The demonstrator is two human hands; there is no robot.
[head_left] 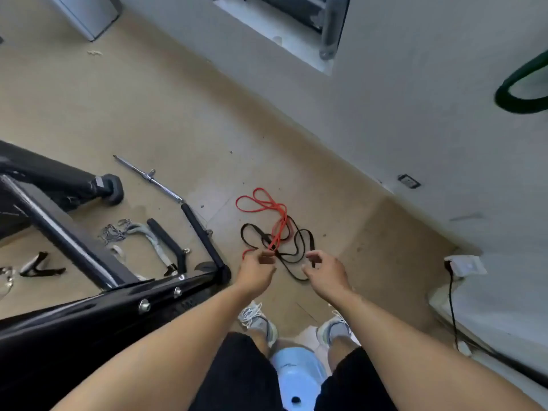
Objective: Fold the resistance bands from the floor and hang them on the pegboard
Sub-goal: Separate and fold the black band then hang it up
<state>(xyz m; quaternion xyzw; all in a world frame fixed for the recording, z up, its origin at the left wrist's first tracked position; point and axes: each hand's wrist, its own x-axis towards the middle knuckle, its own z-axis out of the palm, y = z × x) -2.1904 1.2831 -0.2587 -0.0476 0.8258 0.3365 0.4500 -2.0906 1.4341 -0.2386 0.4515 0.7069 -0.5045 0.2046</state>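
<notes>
Red band [261, 206]: we see it lying in loose loops on the floor [166, 120], its lower end running down toward our left hand and crossing over the black band.
Black band [292, 241]: it sprawls in tangled loops on the floor just in front of us, tangled with the red one and reaching between both our hands.
Left hand [256, 274]: our fingers are curled and pinch at the red band where it meets the black one; the frame is blurred there, so we cannot say how firm the hold is.
Right hand [326, 272]: our fingers are bent and close on a strand of the black band at its right side.
Green band [522, 84]: a dark green loop hangs against the wall [415, 99] at the upper right, well apart from the two on the floor.
Shoes [258, 321]: our pale laced shoes stand below the hands, with a light blue stool [296, 378] between our legs.
Black frame [89, 307]: a gym machine's black bars fill the lower left, just beside our left arm.
Metal bar [148, 178]: a chrome bar lies on the floor left of the bands, near black padded handles [166, 241] and some chain [111, 232].
Cable [452, 307]: a black cable runs down from a white socket block [464, 264] at the right.
</notes>
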